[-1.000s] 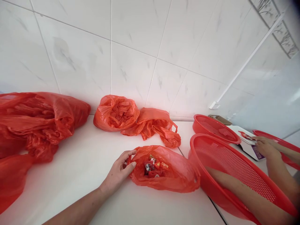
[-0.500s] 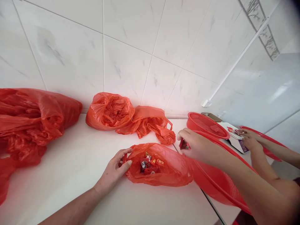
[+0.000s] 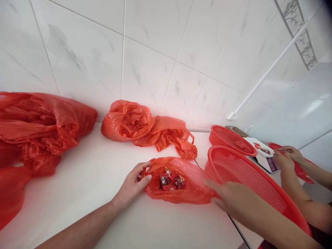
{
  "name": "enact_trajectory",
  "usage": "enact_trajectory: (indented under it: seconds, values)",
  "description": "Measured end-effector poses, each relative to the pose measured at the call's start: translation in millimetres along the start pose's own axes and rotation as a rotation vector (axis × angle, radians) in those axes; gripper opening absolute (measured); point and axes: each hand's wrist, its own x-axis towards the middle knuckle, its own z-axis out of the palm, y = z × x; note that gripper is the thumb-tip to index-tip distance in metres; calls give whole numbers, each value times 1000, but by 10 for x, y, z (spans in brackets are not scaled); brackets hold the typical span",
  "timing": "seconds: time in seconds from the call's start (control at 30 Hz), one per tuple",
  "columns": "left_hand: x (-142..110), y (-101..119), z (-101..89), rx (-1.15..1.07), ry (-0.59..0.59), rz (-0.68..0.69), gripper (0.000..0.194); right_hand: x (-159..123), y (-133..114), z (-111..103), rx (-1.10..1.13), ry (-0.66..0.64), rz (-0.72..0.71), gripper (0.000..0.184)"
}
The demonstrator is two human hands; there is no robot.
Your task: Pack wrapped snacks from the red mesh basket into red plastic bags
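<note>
My left hand (image 3: 132,186) pinches the left rim of a small red plastic bag (image 3: 192,186) that lies open on the white table (image 3: 85,193). Inside the bag lie several small wrapped sweets (image 3: 171,181). My right hand (image 3: 229,200) rests at the bag's right edge, in front of a large red mesh basket (image 3: 249,176); its fingers are stretched out and nothing shows in them.
Two crumpled red bags (image 3: 147,129) lie against the tiled wall, and a big heap of red bags (image 3: 36,128) fills the left. A second red basket (image 3: 230,138) stands behind the first. At the far right another person's hands (image 3: 285,159) work over a white box (image 3: 264,154).
My right hand has come down from above the bag's right rim and no longer holds the small sweet it had. More sweets lie in the bag. My left hand has stayed on the rim.
</note>
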Motion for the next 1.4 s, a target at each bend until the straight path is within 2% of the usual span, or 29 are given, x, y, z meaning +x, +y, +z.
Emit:
enact_trajectory:
  seconds: [0.1,0.17,0.27,0.37,0.47,0.53,0.63,0.73,0.83,1.0,1.13,1.2,1.27,1.33,1.4]
  values:
    - [-2,-17,-11,-27,-2,-8,44,-132,-35,177,-107,-110,12,43]
    - [-13,-31,-11,-65,-4,-16,46,-193,-73,299,-124,-115,72,51]
    - [-17,-38,-5,-147,7,-65,50,-234,-124,473,-114,-87,151,61]
    - [60,59,-37,-322,36,-155,45,-219,-154,541,-21,9,135,58]
    - [213,387,-153,-476,112,-168,34,-172,-166,379,122,180,126,56]
    - [295,730,-251,-507,152,-75,32,-133,-166,164,238,357,190,61]
    - [307,1252,-343,-513,234,222,33,-56,-179,-150,454,616,282,66]
    - [227,1524,-334,-374,283,424,29,69,-241,-293,643,694,248,57]
    - [173,1514,-282,-210,312,475,27,224,-354,-305,812,725,188,47]
    - [141,1405,-272,-74,398,512,37,356,-558,-420,1019,696,186,52]
    - [93,1440,-350,157,487,512,20,459,-658,-528,1105,806,141,26]
    - [78,1458,-392,318,538,593,11,570,-711,-522,1295,844,61,21]
    - [71,1464,-420,459,586,658,11,698,-789,-485,1609,759,-44,19]
    - [69,1464,-420,516,622,649,11,794,-895,-440,1878,596,-160,18]
    - [68,1459,-389,462,623,574,9,824,-1018,-404,1963,468,-243,21]
